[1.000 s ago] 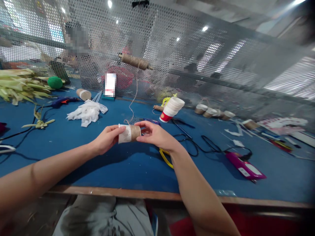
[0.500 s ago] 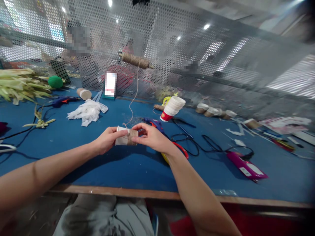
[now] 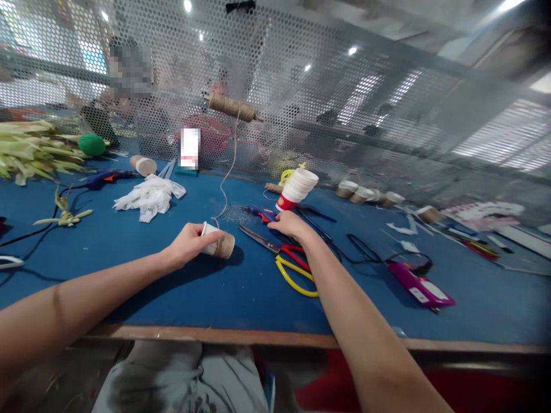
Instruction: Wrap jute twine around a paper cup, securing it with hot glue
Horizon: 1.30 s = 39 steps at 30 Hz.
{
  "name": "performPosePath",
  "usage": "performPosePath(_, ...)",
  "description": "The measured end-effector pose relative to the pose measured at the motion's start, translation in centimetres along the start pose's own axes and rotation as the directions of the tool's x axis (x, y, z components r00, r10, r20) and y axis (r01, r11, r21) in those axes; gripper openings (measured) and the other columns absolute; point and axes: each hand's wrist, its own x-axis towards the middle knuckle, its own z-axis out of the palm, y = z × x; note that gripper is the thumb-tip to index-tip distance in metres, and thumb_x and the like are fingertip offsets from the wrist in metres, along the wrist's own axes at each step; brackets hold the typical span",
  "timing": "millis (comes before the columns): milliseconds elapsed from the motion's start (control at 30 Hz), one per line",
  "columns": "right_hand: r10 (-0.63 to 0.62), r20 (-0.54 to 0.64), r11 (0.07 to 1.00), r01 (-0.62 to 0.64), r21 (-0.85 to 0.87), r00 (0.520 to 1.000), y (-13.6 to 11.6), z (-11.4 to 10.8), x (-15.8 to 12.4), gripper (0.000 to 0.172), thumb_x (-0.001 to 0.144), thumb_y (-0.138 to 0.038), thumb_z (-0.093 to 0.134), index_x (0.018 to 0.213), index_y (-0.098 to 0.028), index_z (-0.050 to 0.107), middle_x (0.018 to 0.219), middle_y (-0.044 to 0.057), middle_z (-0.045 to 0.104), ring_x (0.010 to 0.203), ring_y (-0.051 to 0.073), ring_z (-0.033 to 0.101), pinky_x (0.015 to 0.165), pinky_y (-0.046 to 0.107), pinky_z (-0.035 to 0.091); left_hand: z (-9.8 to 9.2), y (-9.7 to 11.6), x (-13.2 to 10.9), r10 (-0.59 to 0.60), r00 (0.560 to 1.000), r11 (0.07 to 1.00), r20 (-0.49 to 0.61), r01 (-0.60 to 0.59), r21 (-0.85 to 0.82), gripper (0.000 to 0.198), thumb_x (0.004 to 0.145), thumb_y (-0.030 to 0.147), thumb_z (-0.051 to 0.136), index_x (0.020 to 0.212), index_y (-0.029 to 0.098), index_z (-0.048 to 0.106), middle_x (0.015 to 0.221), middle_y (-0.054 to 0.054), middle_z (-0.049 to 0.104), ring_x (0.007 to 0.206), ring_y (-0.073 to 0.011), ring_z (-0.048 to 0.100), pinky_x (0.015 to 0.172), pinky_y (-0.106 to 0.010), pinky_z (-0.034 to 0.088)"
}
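My left hand [image 3: 191, 245] grips a white paper cup [image 3: 210, 232] tilted on its side, the thumb lying along it. Brown twine [image 3: 225, 245] is wound around the cup's lower part, and a loose strand runs up from it to a twine spool [image 3: 232, 108]. Farther right, my right hand [image 3: 290, 223] has its fingers closed at the handle of a blue glue gun [image 3: 262, 213], whose nozzle points left. The hand covers much of the handle. Scissors [image 3: 275, 249] with red and yellow handles lie just below that hand.
A stack of paper cups [image 3: 298, 188] leans behind the glue gun. Crumpled white material [image 3: 150, 196], another glue gun [image 3: 107, 178] and a twine-wrapped cup [image 3: 143, 165] lie left. A purple device [image 3: 419, 285] with a black cord sits right. Perforated metal panel [image 3: 275, 86] bounds the back.
My right hand has left the cup and moved right to the glue gun, uncovering the scissors. My left hand still holds the cup, now tipped with its base lower toward the right.
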Motion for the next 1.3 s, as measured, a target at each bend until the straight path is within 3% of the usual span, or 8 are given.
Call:
performPosePath(167,0.042,-0.015,0.989,-0.039,0.139,0.999,0.0,1.3,0.4,0.015,0.061,-0.017,0.058,0.05,-0.014,0.05,0.05,0.007,0.054,0.055,0.019,0.055,0.049,0.027,0.037,0.0,0.3,0.0,-0.004,1.0,0.998,-0.002,0.004,0.064,0.031,0.063,0.039,0.061,0.068,0.009,0.064,0.058,-0.001,0.058,0.054,-0.0101,0.047,0.055,-0.022,0.035)
performPosePath(333,-0.011,-0.081,0.923,0.041,0.381,0.997,-0.8,-0.4,-2.0,0.009,0.069,-0.019,0.054,0.076,-0.014,0.053,0.063,0.003,0.057,0.057,0.011,0.054,0.052,0.022,0.042,-0.3,0.4,0.1,0.001,1.0,0.993,-0.009,0.0,0.114,0.032,0.065,0.039,0.056,0.068,0.009,0.062,0.056,0.0,0.055,0.052,-0.0094,0.044,0.052,-0.021,0.032)
performPosePath(433,-0.108,-0.022,0.721,0.094,0.687,0.994,-1.5,-1.7,-4.4,0.016,0.068,-0.028,0.058,0.074,-0.014,0.053,0.061,0.001,0.054,0.051,0.009,0.05,0.047,0.022,0.042,-0.4,0.2,0.3,0.011,1.0,0.992,-0.021,-0.008,0.126,0.031,0.067,0.039,0.053,0.069,0.009,0.063,0.057,0.0,0.055,0.053,-0.0101,0.045,0.053,-0.022,0.032)
performPosePath(500,-0.177,-0.003,0.643,0.117,0.757,0.984,-2.1,-2.1,-6.1,0.017,0.065,-0.029,0.061,0.07,-0.014,0.054,0.057,0.001,0.052,0.047,0.008,0.046,0.042,0.021,0.039,-0.4,0.1,0.4,0.001,1.0,0.992,-0.027,0.002,0.124,0.031,0.067,0.039,0.053,0.069,0.01,0.063,0.057,0.0,0.056,0.054,-0.0104,0.046,0.054,-0.022,0.033)
performPosePath(600,-0.309,0.042,0.623,0.169,0.764,0.95,-2.8,-1.9,-8.2,0.02,0.064,-0.029,0.063,0.075,-0.014,0.056,0.061,0.001,0.055,0.048,0.008,0.047,0.04,0.02,0.038,-0.4,0.0,0.6,-0.02,0.999,0.992,-0.034,0.024,0.122,0.029,0.067,0.037,0.053,0.069,0.01,0.062,0.056,0.001,0.056,0.052,-0.0104,0.046,0.053,-0.022,0.032)
performPosePath(700,-0.362,0.096,0.694,0.199,0.692,0.927,-3.2,-1.7,-9.7,0.019,0.067,-0.032,0.06,0.07,-0.013,0.056,0.049,-0.002,0.05,0.042,0.007,0.043,0.039,0.02,0.035,-0.5,0.0,0.8,-0.029,0.998,0.993,-0.049,0.034,0.11,0.028,0.066,0.036,0.052,0.068,0.01,0.061,0.054,0.001,0.055,0.05,-0.0104,0.045,0.052,-0.022,0.031)
performPosePath(933,-0.332,0.1,0.836,0.243,0.492,0.938,-3.7,-1.6,-11.1,0.024,0.066,-0.037,0.059,0.058,-0.015,0.055,0.041,-0.002,0.047,0.037,0.008,0.042,0.04,0.022,0.036,-0.5,0.5,0.8,-0.014,1.0,0.993,-0.017,0.016,0.114,0.029,0.067,0.036,0.05,0.069,0.01,0.061,0.055,0.001,0.055,0.05,-0.0104,0.044,0.051,-0.021,0.03)
performPosePath(1300,-0.353,0.056,0.824,0.282,0.492,0.934,-4.1,-1.2,-11.5,0.024,0.066,-0.035,0.06,0.052,-0.019,0.048,0.041,-0.003,0.045,0.038,0.009,0.039,0.039,0.023,0.031,-0.5,0.4,1.1,0.004,1.0,0.995,-0.026,-0.001,0.103,0.027,0.066,0.034,0.05,0.069,0.01,0.062,0.057,-0.001,0.059,0.053,-0.0128,0.049,0.052,-0.022,0.034)
